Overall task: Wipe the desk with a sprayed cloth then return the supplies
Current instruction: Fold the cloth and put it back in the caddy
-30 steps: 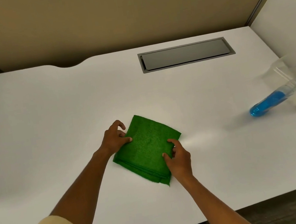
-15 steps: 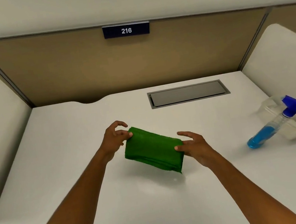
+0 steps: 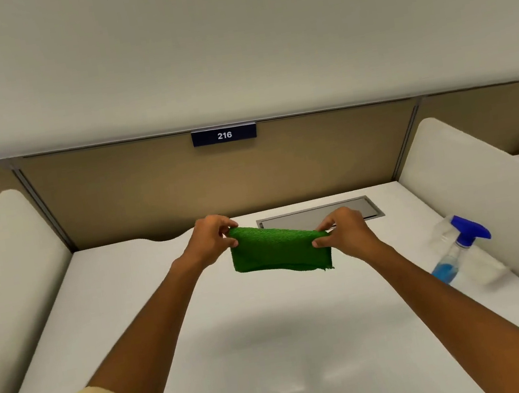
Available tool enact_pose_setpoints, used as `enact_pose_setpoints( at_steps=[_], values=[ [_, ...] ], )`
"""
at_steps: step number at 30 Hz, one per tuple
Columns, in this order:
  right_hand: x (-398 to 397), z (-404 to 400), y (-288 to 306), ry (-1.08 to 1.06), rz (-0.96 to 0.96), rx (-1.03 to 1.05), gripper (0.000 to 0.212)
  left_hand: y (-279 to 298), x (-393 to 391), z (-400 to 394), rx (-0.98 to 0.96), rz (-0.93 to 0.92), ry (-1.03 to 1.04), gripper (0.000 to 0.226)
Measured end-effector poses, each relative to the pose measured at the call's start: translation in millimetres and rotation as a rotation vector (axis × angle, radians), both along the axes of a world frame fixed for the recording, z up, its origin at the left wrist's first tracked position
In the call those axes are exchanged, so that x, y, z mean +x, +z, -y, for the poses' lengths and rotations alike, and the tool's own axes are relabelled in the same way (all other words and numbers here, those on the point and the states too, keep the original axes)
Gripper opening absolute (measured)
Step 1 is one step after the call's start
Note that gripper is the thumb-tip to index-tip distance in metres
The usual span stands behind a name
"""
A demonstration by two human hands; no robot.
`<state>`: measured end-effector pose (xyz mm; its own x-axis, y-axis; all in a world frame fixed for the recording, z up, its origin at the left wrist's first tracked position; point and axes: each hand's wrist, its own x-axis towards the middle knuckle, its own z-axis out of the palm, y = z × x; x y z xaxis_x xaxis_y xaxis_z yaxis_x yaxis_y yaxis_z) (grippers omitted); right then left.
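A folded green cloth (image 3: 279,252) hangs in the air above the white desk (image 3: 275,346), held up by its top corners. My left hand (image 3: 210,238) pinches the left corner and my right hand (image 3: 345,233) pinches the right corner. The cloth's lower edge droops free. A clear spray bottle (image 3: 457,250) with blue liquid and a blue trigger head stands tilted at the desk's right side, against the white divider, apart from both hands.
A grey cable hatch (image 3: 320,215) is set into the desk's back, behind the cloth. White side dividers (image 3: 489,194) flank the desk. A tan back panel carries a dark plate (image 3: 224,135) reading 216.
Both hands lifted the cloth off the desk and raised it higher; it now hangs from its top corners. The view tilted up. The spray bottle has not moved.
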<state>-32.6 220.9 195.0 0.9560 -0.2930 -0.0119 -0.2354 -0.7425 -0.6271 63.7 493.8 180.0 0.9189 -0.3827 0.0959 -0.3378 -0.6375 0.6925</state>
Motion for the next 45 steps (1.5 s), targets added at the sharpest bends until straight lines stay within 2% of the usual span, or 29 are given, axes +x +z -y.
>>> enact_pose_setpoints(
  at_steps=[5,10,16,18,20,24,28,34,38,41,43,45],
  values=[
    [-5,16,38,0.013,0.037,-0.044,0.027,32,0,17,0.096,0.107,-0.052,0.019],
    [-11,28,67,0.071,0.100,0.202,0.025,56,3,26,0.133,0.091,-0.105,0.014],
    [-15,41,100,0.159,0.134,0.467,0.013,66,-2,33,0.045,-0.126,-0.268,0.012],
    [-15,45,106,0.170,0.156,0.483,0.013,67,-7,39,0.048,-0.212,-0.329,0.011],
    [-14,52,110,0.185,0.168,0.473,0.015,68,-12,48,0.042,-0.288,-0.408,0.021],
    [-14,69,118,0.252,0.143,0.488,0.019,76,-27,80,-0.123,-0.433,-0.558,0.033],
    [-12,94,121,0.285,0.119,0.483,0.021,84,-37,129,-0.253,-0.500,-0.650,0.037],
    [-7,153,120,0.290,0.092,0.476,0.032,86,-37,195,-0.354,-0.518,-0.607,0.028],
    [-1,200,114,0.244,0.089,0.526,0.055,85,-36,237,-0.429,-0.539,-0.520,0.025],
    [2,237,103,0.235,0.076,0.716,0.068,91,-37,272,-0.516,-0.521,-0.456,0.018],
    [4,257,94,0.250,0.055,0.910,0.068,94,-37,295,-0.599,-0.500,-0.398,0.019],
    [4,273,85,0.292,0.013,1.011,0.067,95,-37,318,-0.691,-0.477,-0.321,0.021]
  ],
)
